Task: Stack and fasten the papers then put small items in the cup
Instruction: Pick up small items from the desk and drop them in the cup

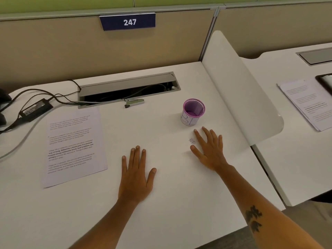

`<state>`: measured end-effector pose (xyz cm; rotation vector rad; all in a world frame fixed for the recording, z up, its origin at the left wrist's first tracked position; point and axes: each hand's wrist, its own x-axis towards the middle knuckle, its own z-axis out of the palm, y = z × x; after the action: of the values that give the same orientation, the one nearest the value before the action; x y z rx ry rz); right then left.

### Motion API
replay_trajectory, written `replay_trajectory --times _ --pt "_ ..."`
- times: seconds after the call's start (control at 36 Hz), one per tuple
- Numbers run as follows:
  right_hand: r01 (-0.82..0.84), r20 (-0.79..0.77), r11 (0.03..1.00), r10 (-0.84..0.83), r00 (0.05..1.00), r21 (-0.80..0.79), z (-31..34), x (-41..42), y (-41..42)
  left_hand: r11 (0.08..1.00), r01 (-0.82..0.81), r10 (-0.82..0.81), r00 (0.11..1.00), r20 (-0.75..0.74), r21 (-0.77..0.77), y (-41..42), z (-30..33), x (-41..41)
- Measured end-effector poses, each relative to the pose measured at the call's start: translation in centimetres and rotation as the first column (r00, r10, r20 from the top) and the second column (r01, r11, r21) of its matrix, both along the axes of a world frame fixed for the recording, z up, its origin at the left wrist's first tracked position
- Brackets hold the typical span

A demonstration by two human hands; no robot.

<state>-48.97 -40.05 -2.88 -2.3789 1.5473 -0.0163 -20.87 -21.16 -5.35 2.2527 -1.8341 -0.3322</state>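
Your left hand [136,174] lay flat on the table [161,203], fingers straight, your right hand [209,150] flat beside small clips [191,140], fingers spread, near the cup [193,112]

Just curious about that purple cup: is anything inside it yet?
The purple cup looks empty: only its mesh wall and purple bottom show. Its near wall hides part of the bottom. Small clips lie on the desk beside the right hand.

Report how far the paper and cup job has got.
Looks done: the papers lie as one squared stack on the desk; whether they are fastened cannot be seen. The stapler sits apart by the cable tray. In hand: nothing; the left hand and right hand lie flat. Left: the small clips beside the right hand still need to go in the purple cup.
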Motion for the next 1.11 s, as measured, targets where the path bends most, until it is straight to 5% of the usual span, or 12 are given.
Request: replay_trajectory --times 0.11,0.42,0.61,0.69,0.83,1.11 --pt "0.179 -0.004 0.983 -0.179 0.984 -0.028 -0.9 0.8 2.9 1.000 -0.001 0.001 1.000 0.004 0.002 0.0 0.1 0.0" --pt "0.294 -0.126 0.954 -0.299 0.946 -0.059 -1.3 5.8 5.6 1.000 -0.004 0.003 1.000 0.027 0.028 0.0 0.1 0.0" --pt "0.316 -0.098 0.947 -0.321 0.942 -0.064 -1.3 6.9 4.7 1.000 -0.005 0.004 1.000 0.016 0.020 -0.1 0.0 0.0" --pt "0.341 0.040 0.938 -0.339 0.940 -0.061 -1.1 6.3 3.9 1.000 -0.002 0.001 1.000 0.024 0.031 -0.1 0.0 0.0" --pt "0.194 0.243 0.981 -0.186 0.952 -0.009 0.3 4.7 1.6 0.999 -0.003 0.002 1.000 0.027 0.044 -0.1 0.1 0.0" --pt "-0.150 0.091 0.987 0.155 0.984 -0.064 1.1 4.6 -1.6 0.999 -0.004 0.003 1.000 0.020 0.041 -0.1 0.3 0.0"
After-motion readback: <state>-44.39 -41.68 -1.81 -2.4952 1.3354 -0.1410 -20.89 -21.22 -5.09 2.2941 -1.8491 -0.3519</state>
